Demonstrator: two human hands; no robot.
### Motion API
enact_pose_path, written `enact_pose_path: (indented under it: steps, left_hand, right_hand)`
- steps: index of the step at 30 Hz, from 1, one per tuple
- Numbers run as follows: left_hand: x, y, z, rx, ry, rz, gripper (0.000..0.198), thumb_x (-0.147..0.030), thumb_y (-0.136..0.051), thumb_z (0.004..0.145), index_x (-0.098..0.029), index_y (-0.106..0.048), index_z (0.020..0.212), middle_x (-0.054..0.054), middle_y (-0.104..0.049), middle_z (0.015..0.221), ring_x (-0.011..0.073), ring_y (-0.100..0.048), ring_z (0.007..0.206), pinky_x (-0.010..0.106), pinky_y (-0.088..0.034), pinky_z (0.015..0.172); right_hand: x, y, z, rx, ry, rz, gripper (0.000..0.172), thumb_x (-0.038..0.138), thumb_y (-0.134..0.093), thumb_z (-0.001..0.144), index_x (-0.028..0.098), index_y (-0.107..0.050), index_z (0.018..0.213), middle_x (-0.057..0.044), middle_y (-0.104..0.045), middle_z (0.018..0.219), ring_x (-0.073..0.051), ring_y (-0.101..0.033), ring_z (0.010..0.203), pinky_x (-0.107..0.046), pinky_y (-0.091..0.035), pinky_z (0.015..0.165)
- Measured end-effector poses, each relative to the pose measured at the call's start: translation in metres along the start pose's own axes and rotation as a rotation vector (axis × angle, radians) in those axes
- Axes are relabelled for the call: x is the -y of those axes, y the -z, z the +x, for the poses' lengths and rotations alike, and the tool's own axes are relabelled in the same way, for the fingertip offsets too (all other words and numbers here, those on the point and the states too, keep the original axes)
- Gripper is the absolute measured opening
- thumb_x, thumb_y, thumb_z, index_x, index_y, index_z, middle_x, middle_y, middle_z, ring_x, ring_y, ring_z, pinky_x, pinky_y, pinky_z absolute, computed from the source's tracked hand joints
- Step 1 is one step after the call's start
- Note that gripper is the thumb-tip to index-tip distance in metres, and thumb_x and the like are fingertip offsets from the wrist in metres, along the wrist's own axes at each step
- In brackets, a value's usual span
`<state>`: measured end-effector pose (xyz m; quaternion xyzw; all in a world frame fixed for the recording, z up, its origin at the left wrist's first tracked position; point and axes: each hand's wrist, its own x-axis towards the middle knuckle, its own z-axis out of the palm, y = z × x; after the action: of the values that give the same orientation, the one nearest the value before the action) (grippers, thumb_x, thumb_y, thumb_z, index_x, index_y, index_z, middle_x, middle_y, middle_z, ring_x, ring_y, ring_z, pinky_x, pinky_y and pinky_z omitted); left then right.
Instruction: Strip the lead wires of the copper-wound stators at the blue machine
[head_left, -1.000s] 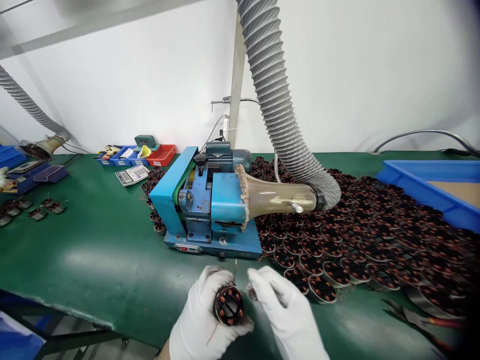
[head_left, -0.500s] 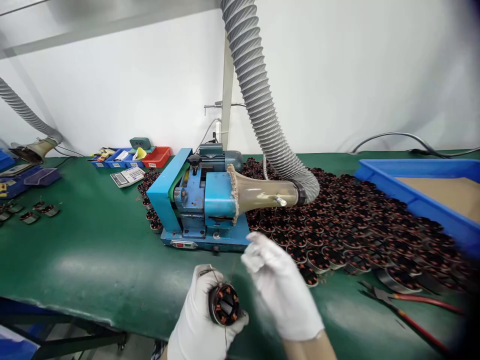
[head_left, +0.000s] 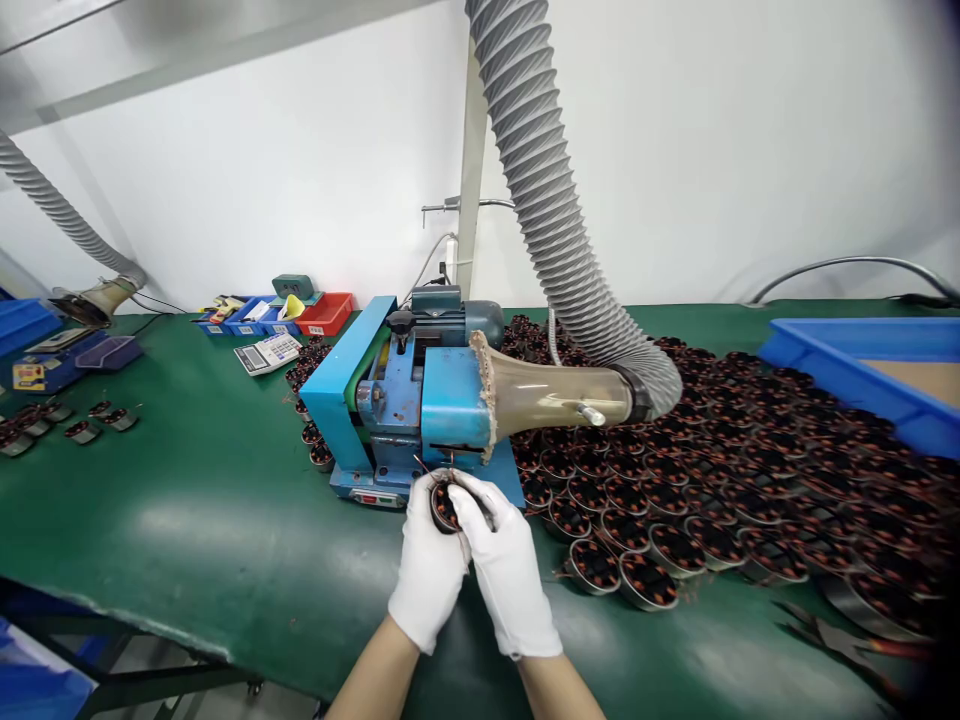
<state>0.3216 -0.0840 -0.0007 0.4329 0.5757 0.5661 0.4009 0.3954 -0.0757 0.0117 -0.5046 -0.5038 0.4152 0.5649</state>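
Observation:
My left hand [head_left: 430,572] and my right hand [head_left: 504,562], both in white gloves, are closed around a motor stator [head_left: 443,508] from either side. It is a round metal ring with a dark core and copper windings, partly hidden by my fingers. Thin wire ends stick up from it toward the front of a blue belt-driven machine [head_left: 453,398], close under its slotted cover. Whether the wires touch the machine I cannot tell. A tan funnel [head_left: 559,392] joins the cover to a grey corrugated hose [head_left: 536,150].
Many similar stators [head_left: 649,580] crowd the green table [head_left: 225,540] right of the machine. Red-handled pliers [head_left: 832,635] lie at the right front. A blue tray [head_left: 840,385] stands behind. Calculator [head_left: 268,353], small bins [head_left: 326,314] and several stators [head_left: 82,431] are on the left.
Both hands have moved forward to the machine's front, carrying the stator. My right hand, apart from it before, now grips it too. The view has shifted slightly.

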Motion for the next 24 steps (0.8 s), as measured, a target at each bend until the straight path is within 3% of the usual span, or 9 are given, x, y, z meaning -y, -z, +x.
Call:
enact_pose_path:
  steps: [6, 15, 19, 22, 24]
  left_hand:
    - [0.002, -0.011, 0.019, 0.004, -0.103, -0.027, 0.029, -0.011, -0.062, 0.069, -0.02, -0.056, 0.096, 0.005, -0.061, 0.099, 0.0183, -0.059, 0.093, 0.034, -0.046, 0.087]
    - [-0.003, -0.011, 0.015, 0.051, -0.079, -0.041, 0.027, -0.012, -0.062, 0.069, -0.019, -0.057, 0.095, 0.006, -0.059, 0.099, 0.0189, -0.058, 0.093, 0.035, -0.045, 0.089]
    - [-0.006, 0.008, -0.009, 0.184, 0.041, -0.199, 0.036, -0.02, -0.074, 0.065, -0.021, -0.058, 0.097, 0.005, -0.063, 0.099, 0.0199, -0.061, 0.092, 0.033, -0.047, 0.087]
    - [-0.009, 0.033, -0.026, 0.297, 0.19, -0.389, 0.035, -0.042, -0.076, 0.064, -0.02, -0.062, 0.086, 0.006, -0.066, 0.089, 0.0214, -0.064, 0.081, 0.034, -0.051, 0.077]
    - [-0.01, 0.049, -0.034, 0.323, 0.282, -0.507, 0.045, -0.055, -0.075, 0.06, -0.021, -0.064, 0.086, 0.008, -0.067, 0.085, 0.0215, -0.064, 0.074, 0.034, -0.052, 0.069]
  right_hand:
    - [-0.008, 0.002, 0.02, -0.032, 0.047, -0.031, 0.018, 0.03, -0.058, 0.078, 0.019, -0.072, 0.084, -0.009, -0.073, 0.089, -0.024, -0.067, 0.085, -0.04, -0.052, 0.083]
    - [-0.008, 0.002, 0.016, -0.071, 0.041, -0.025, 0.018, 0.03, -0.057, 0.078, 0.018, -0.071, 0.082, -0.008, -0.072, 0.085, -0.023, -0.067, 0.08, -0.038, -0.054, 0.077]
    - [-0.005, 0.011, -0.018, -0.067, 0.115, -0.082, 0.014, 0.027, -0.059, 0.08, 0.021, -0.071, 0.084, -0.007, -0.071, 0.088, -0.022, -0.067, 0.081, -0.035, -0.055, 0.077]
    - [-0.004, 0.022, -0.046, -0.027, 0.178, -0.077, 0.018, 0.026, -0.059, 0.082, 0.024, -0.071, 0.095, -0.007, -0.071, 0.098, -0.022, -0.067, 0.089, -0.033, -0.056, 0.079]
    - [-0.005, 0.028, -0.054, -0.015, 0.165, -0.064, 0.021, 0.028, -0.057, 0.085, 0.026, -0.07, 0.1, -0.007, -0.071, 0.102, -0.022, -0.067, 0.093, -0.032, -0.055, 0.082]
